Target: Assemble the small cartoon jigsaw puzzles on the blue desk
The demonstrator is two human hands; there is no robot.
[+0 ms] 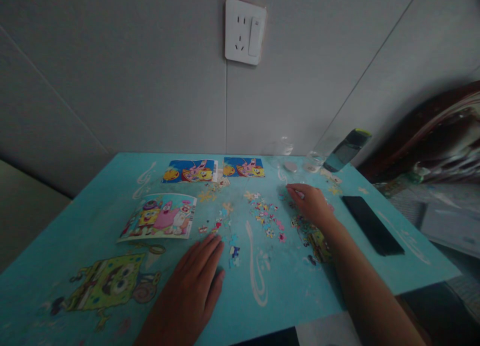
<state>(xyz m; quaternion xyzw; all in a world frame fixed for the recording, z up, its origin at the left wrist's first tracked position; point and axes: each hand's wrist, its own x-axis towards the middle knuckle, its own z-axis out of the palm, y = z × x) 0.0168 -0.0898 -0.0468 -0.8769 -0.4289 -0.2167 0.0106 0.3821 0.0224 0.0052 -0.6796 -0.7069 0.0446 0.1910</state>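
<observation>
Resting palm-down on tbl (88, 211), fingers extended, L hand (193, 281) is sitting near pic card (161, 218); R hand (312, 203) is showing bent fingers, can't tell if gripping. Loose puzzle pcs (269, 232) are lying btwn hands & near both.

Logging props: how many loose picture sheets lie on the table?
3 visible: left blue sheet and right blue sheet near the wall, group-picture sheet nearer the left hand; others may be hidden.
</observation>
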